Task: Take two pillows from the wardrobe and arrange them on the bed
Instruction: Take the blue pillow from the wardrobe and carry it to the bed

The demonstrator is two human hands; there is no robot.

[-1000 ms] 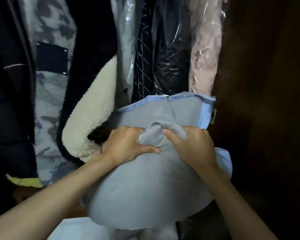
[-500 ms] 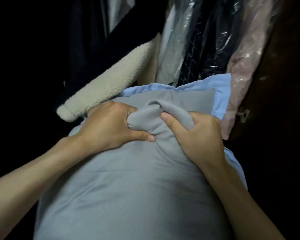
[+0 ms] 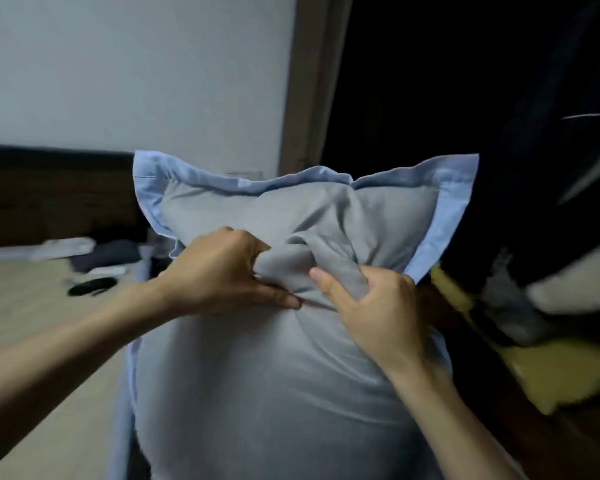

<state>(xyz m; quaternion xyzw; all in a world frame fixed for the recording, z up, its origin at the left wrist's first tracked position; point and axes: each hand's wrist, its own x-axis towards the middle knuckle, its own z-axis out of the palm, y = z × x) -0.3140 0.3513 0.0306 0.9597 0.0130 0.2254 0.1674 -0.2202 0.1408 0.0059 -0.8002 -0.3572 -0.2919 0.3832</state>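
A grey pillow (image 3: 274, 382) with a light blue flanged border fills the middle of the view, held upright in front of me. My left hand (image 3: 222, 271) and my right hand (image 3: 374, 306) each pinch a bunched fold of its grey cover near the middle, side by side. The open wardrobe (image 3: 465, 98) is dark at the right, with hanging clothes barely visible. The bed (image 3: 25, 323) with a beige sheet lies at the left, its dark headboard against the wall. The pillow's lower part runs out of view.
A pale wall (image 3: 136, 64) and a brown wardrobe frame (image 3: 312, 81) stand behind the pillow. Folded clothes (image 3: 108, 254) and a dark small item (image 3: 90, 287) lie on the bed near the headboard. Yellow fabric (image 3: 551, 368) and a fleece garment (image 3: 575, 289) sit low in the wardrobe.
The pillow has come out of the wardrobe and my view has swung left, so the bed and wall now show. Both hands keep the same grip on the cover.
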